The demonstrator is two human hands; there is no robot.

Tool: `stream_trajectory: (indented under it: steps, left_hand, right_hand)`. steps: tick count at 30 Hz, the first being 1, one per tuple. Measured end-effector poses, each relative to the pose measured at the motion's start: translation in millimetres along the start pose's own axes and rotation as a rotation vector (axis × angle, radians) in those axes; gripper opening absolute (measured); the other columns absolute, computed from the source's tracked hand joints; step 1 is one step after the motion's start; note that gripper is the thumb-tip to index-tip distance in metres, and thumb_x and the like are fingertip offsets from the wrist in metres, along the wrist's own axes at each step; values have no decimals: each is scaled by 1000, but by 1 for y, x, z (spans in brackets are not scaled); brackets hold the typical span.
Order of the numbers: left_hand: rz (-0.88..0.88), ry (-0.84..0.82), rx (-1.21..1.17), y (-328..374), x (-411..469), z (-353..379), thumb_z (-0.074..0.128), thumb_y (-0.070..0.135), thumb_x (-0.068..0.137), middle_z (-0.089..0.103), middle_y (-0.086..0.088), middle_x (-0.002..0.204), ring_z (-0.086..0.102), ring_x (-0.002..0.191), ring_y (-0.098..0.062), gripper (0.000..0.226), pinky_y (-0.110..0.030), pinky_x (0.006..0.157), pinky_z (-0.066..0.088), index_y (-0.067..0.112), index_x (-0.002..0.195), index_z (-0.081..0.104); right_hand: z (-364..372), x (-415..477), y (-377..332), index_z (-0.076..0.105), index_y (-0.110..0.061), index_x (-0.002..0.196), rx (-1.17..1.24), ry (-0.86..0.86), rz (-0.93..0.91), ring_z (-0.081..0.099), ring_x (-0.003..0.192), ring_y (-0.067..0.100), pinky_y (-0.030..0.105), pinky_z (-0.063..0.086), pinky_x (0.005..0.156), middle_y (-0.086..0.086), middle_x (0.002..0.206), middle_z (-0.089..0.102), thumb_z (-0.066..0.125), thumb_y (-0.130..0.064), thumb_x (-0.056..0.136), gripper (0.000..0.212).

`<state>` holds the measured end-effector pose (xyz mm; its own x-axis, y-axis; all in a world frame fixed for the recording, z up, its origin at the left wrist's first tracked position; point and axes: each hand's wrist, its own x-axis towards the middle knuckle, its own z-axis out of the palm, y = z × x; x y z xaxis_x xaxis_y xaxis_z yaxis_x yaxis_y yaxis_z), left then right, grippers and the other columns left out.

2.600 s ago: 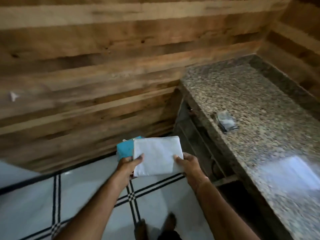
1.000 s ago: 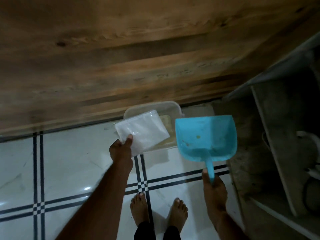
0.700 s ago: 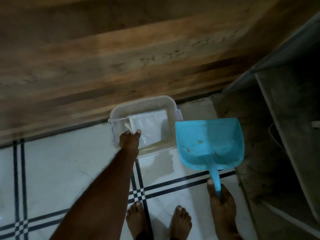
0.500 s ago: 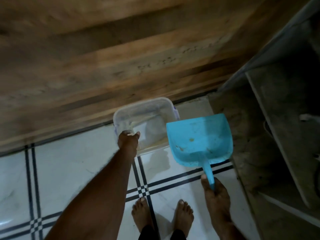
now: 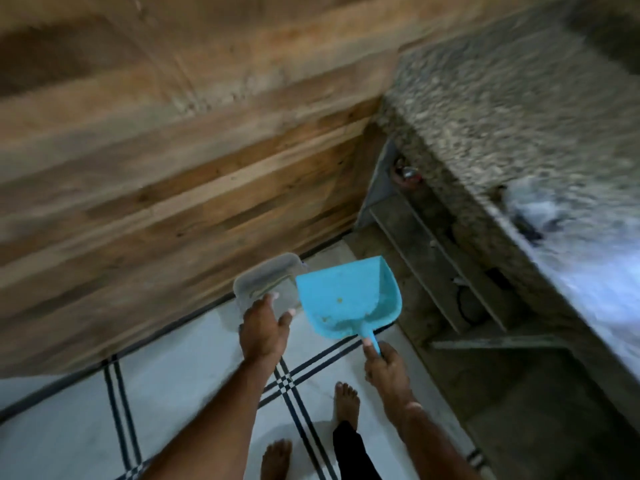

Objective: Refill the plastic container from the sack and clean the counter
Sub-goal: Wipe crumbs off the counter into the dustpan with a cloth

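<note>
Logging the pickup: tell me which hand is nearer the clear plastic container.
Left. The left hand holds the clear plastic container by its near edge; the right hand, off to its right, grips the blue dustpan by the handle.

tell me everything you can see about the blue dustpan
The dustpan is light blue, plastic-looking: a broad flat scoop with raised side walls and a thin straight handle. A few yellowish specks lie in it. The right hand grips the handle, holding it above the tiled floor, mouth pointing away. Its left edge overlaps the plastic container in view; contact cannot be told.
</note>
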<state>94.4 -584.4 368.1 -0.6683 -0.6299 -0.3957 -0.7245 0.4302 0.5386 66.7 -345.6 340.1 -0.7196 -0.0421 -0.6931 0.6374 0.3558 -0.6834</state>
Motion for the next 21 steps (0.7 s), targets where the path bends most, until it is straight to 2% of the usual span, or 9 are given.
stream_trajectory:
  steps: [3, 7, 9, 12, 15, 18, 21]
  left_hand:
    - [170, -4, -43, 47, -50, -38, 73, 32, 93, 67, -8, 137, 62, 128, -27, 52, -44, 104, 51, 16, 141, 60]
    - [397, -38, -15, 97, -102, -71, 70, 34, 95, 65, -8, 137, 60, 128, -28, 51, -41, 102, 46, 16, 142, 58]
    - [508, -74, -5, 119, -123, -75, 70, 35, 94, 64, -9, 139, 58, 130, -29, 53, -42, 104, 46, 16, 142, 58]
    - [626, -127, 12, 147, -145, -68, 72, 39, 93, 64, -8, 138, 57, 130, -28, 53, -44, 104, 48, 18, 140, 59]
    - [729, -167, 47, 181, -166, -48, 72, 39, 92, 65, -8, 134, 57, 128, -28, 53, -41, 104, 47, 17, 139, 61]
    - [795, -224, 96, 210, -183, -15, 70, 44, 92, 64, -7, 132, 58, 126, -27, 55, -39, 99, 47, 18, 140, 59]
    - [821, -284, 143, 232, -192, 16, 69, 47, 92, 63, -7, 133, 57, 127, -27, 58, -39, 97, 48, 19, 142, 57]
  right_hand:
    - [-33, -65, -15, 66, -6, 108, 114, 6, 7, 55, 64, 15, 28, 48, 58, 8, 81, 64, 66, -42, 98, 38]
    - [-67, -140, -10, 68, -11, 106, 195, 84, -65, 52, 60, 12, 24, 43, 52, 6, 76, 65, 69, -47, 94, 38]
    - [-84, -172, -4, 67, -13, 108, 269, 138, -113, 52, 60, 12, 24, 43, 51, 6, 76, 62, 66, -44, 97, 33]
    - [-107, -202, 7, 64, -9, 111, 377, 177, -79, 57, 64, 16, 26, 49, 55, 8, 77, 62, 62, -31, 102, 24]
    - [-132, -216, 23, 63, -6, 102, 420, 213, -9, 62, 63, 16, 27, 50, 59, 8, 77, 68, 60, -20, 103, 14]
    - [-155, -217, 43, 62, -7, 93, 449, 264, 11, 58, 57, 12, 25, 48, 56, 6, 72, 67, 58, -13, 103, 13]
    - [-170, -211, 59, 58, -8, 93, 469, 309, 27, 52, 55, 10, 22, 46, 52, 5, 68, 58, 55, -12, 104, 12]
